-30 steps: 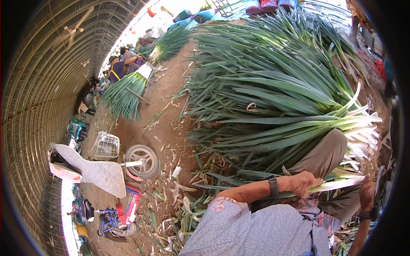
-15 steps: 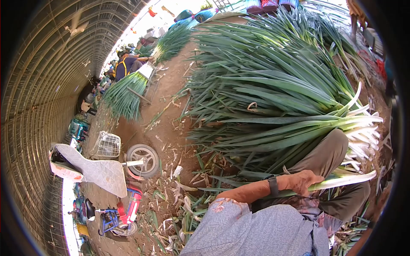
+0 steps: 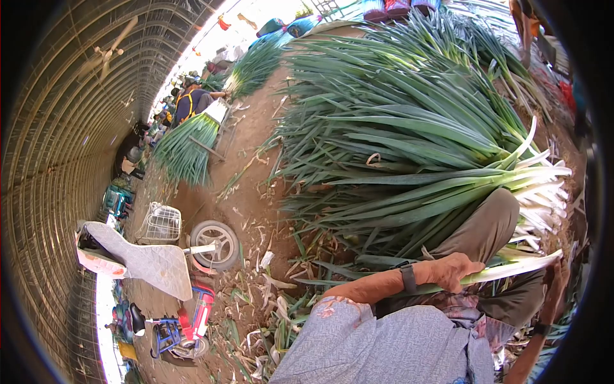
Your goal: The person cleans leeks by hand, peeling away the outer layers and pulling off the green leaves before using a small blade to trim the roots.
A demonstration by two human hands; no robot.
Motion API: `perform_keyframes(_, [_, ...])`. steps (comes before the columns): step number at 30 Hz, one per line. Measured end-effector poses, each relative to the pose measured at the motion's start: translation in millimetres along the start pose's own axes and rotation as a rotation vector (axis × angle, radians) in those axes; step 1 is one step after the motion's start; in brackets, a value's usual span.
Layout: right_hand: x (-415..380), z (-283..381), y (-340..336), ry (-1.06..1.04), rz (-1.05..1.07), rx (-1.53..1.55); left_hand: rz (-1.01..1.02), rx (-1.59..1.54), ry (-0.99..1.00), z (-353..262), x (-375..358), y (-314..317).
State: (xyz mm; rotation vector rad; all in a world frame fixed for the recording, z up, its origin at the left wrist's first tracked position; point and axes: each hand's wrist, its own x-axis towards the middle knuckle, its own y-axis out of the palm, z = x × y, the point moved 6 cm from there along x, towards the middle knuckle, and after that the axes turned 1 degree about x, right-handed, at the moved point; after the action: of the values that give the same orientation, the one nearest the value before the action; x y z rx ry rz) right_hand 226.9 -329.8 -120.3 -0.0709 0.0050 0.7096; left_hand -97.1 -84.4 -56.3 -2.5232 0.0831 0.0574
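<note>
My left hand [image 3: 451, 272], with a dark band at its wrist, is wrapped round the stalk of a long green onion [image 3: 511, 269]. The white root end points right, and its green leaves run back under my left forearm. At the root tip, my right hand [image 3: 555, 276] meets the stalk with its fingers closed, partly blurred near the dark image edge. Just beyond my knee [image 3: 489, 221] lies a big pile of green onions [image 3: 409, 141], white ends [image 3: 540, 192] to the right and leaves spread left.
Peeled scraps [image 3: 278, 320] litter the dirt floor [image 3: 256, 198]. To the left stand a scooter [image 3: 150, 259] with a wire basket [image 3: 161, 222] and a small red-and-blue bike [image 3: 185, 323]. Farther off, another person [image 3: 188, 102] sits beside more green onions [image 3: 188, 147].
My right hand has come up from the lower right to the green onion's root end. My left hand keeps its hold in nearly the same place.
</note>
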Motion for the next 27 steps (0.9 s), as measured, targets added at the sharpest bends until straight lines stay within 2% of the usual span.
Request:
perform_keyframes(3, [-9,19,15,0.073,-0.06,0.055,0.006,0.03,0.007,-3,-1,-2])
perform_keyframes(6, [-10,3,1,0.214,-0.106,0.129,-0.015,0.012,0.045,-1,0,0])
perform_keyframes(15, [-9,-14,-4,0.141,-0.149,0.053,-0.019,0.129,0.113,-3,4,9])
perform_keyframes(21, [-4,-23,-6,0.097,-0.159,0.012,0.007,0.164,0.053,0,5,12])
perform_keyframes(27, [2,-32,-15,-0.003,-0.182,-0.066,-0.045,-0.011,0.131,6,4,10])
